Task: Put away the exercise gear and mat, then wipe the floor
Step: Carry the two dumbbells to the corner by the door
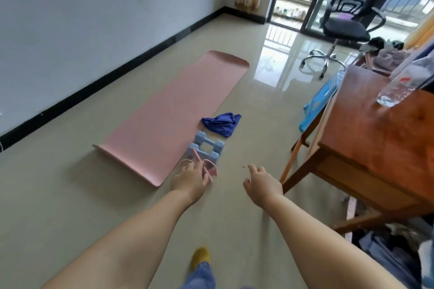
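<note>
A pink exercise mat [169,110] lies flat on the tiled floor along the wall. At its near right corner sit two light blue dumbbells [206,148] side by side, with a crumpled blue cloth [222,123] just beyond them. A pink resistance band with handles [206,166] lies in front of the dumbbells. My left hand [189,180] reaches over the band, fingers touching it; whether it grips the band is unclear. My right hand [260,180] hovers to the right above bare floor, fingers spread and holding nothing.
A wooden table [375,138] stands at the right with a plastic bottle [394,91] on it and a blue board [317,101] leaning beside it. A black office chair [345,26] stands near the balcony door. Clothes lie piled at the lower right.
</note>
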Motion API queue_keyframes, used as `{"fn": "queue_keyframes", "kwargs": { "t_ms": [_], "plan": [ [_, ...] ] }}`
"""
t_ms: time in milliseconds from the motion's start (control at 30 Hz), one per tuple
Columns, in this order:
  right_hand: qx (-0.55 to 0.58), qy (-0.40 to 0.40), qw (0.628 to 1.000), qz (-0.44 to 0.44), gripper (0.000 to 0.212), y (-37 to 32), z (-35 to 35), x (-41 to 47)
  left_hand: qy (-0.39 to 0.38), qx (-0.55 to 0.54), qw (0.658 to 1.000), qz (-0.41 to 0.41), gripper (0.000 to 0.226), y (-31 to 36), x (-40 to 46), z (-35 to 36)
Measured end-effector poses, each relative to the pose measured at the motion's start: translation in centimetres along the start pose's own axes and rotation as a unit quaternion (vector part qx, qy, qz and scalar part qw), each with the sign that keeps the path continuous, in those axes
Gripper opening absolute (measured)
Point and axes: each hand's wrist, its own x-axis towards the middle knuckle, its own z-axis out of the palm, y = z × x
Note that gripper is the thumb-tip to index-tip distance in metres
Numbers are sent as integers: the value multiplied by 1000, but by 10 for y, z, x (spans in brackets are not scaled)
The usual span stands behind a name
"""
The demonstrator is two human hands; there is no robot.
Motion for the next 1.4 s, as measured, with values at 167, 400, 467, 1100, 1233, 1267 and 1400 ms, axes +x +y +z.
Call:
{"fn": "queue_keyframes", "kwargs": {
  "t_ms": [167, 400, 467, 1100, 1233, 1267, 1400],
  "plan": [
    [-10, -22, 999, -24, 43, 12, -43, 98, -16, 19, 1000, 1, 41, 42, 95, -30],
    [-66, -46, 992, -96, 42, 36, -94, 253, 6, -54, 993, -104, 35, 76, 214, -45],
    [-85, -64, 988, -111, 42, 42, -107, 290, 6, -69, 989, -130, 36, 83, 237, -50],
    [-195, -166, 928, -270, 36, -75, -144, 555, 9, -143, 940, -309, 38, 35, 451, -109],
    [-299, -201, 860, -361, 36, -77, -140, 631, 19, -215, 895, -389, 37, 41, 504, -87],
    [-335, -210, 827, -398, 34, -78, -139, 649, 19, -240, 876, -417, 37, 45, 516, -78],
    [-438, -237, 724, -478, 29, -78, -123, 714, 6, -303, 823, -481, 39, 62, 563, -41]
  ]
}}
